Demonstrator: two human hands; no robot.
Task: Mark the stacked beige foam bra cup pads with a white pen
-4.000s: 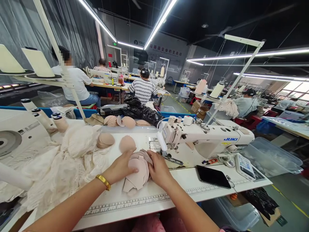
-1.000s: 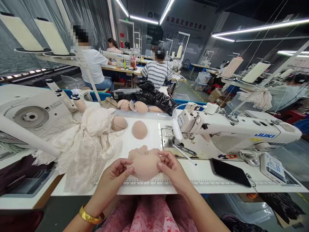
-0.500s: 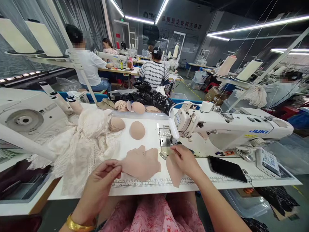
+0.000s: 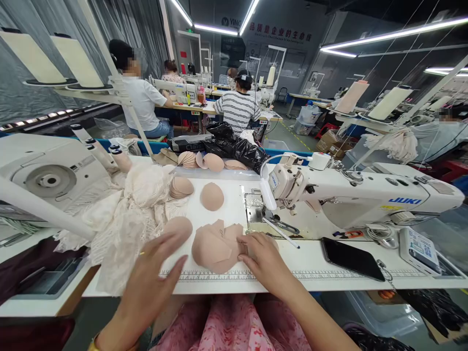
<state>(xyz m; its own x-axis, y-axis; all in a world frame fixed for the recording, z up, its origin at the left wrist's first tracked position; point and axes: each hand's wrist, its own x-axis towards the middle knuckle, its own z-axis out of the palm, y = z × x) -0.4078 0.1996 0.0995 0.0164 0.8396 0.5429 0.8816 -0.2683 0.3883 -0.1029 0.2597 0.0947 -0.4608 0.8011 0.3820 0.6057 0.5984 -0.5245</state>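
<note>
A beige fabric piece (image 4: 215,251) with angular flaps lies in overlapping layers on the table before me. My right hand (image 4: 263,261) has its right edge between thumb and fingers. Another beige edge (image 4: 273,242) shows behind that hand. My left hand (image 4: 155,268) is open, thumb apart, its fingers over or touching a smooth beige oval piece (image 4: 181,229); contact is hard to make out. Farther back lie a single round beige cup piece (image 4: 212,196) and a small stack of similar pieces (image 4: 182,186). A pen (image 4: 281,233) and dark scissors or snips (image 4: 287,224) lie beside the needle plate.
A white sewing machine (image 4: 365,195) stands on the right, with a black phone (image 4: 353,258) before it. Cream lace fabric (image 4: 127,219) is heaped on the left. A printed ruler (image 4: 292,276) runs along the front edge. Co-workers sit beyond.
My left hand has let go of the flapped fabric and spread its fingers near an oval piece. My right hand has moved left onto the fabric, uncovering the pen. The view has shifted slightly.
</note>
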